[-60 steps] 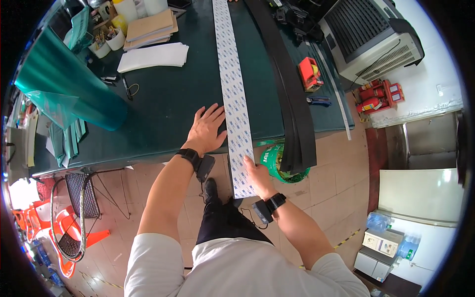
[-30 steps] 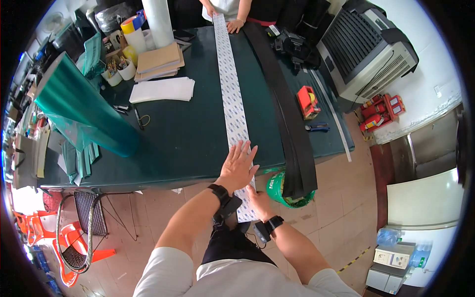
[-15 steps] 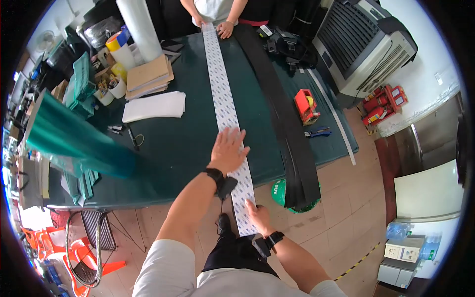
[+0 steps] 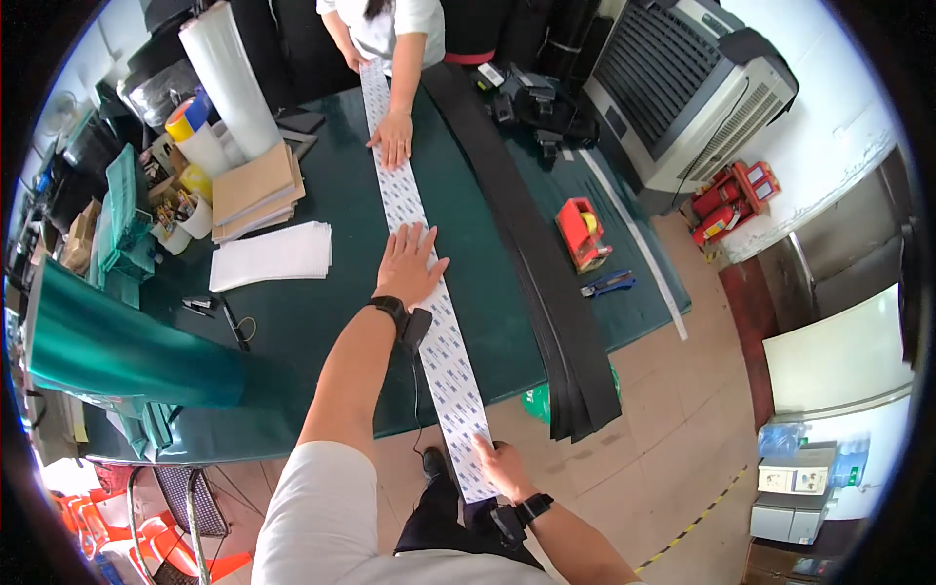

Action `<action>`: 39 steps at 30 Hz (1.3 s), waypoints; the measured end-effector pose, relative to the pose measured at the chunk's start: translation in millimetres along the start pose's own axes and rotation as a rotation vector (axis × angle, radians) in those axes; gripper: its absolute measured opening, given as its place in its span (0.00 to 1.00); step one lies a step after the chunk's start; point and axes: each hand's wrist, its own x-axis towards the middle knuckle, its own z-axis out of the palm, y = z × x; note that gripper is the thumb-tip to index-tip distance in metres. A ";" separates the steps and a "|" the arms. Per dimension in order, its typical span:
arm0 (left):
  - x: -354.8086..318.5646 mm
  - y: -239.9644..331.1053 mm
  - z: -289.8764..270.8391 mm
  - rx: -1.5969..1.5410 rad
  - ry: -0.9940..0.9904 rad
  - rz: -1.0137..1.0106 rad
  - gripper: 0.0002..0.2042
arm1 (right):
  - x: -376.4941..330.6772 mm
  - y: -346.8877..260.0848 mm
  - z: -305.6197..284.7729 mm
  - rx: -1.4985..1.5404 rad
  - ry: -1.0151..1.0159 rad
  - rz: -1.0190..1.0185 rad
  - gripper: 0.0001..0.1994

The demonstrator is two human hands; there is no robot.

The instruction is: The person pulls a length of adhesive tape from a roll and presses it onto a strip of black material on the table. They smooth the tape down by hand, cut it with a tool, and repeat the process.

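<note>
The left hand [image 4: 409, 271] lies on a patterned white strip [image 4: 450, 370]; the right hand [image 4: 505, 470] grips its end beyond the surface [image 4: 478, 292].

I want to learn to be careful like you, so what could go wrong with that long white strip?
The near end of the long white strip sticks out past the green table; it might bend if the right hand lets go. The left hand and a co-worker's hand press on it, so uneven pulling could skew it. The black strips overhang too and might slip off.

Patterned strip [image 4: 450, 375] papery, smooth; black strips [image 4: 534, 292] matt.
</note>
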 end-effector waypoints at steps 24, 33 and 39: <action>-340.6 159.7 -105.1 -1.180 -0.447 -1.057 0.47 | 40.8 42.7 1.6 0.538 -0.346 -0.085 0.32; -323.0 191.7 -107.0 -1.534 -0.138 -1.020 0.47 | -54.5 -13.8 -37.7 0.619 -0.400 -0.191 0.30; -317.8 214.9 -147.1 -1.195 -0.079 -1.228 0.47 | -80.5 -12.2 -36.4 0.601 -0.307 -0.413 0.28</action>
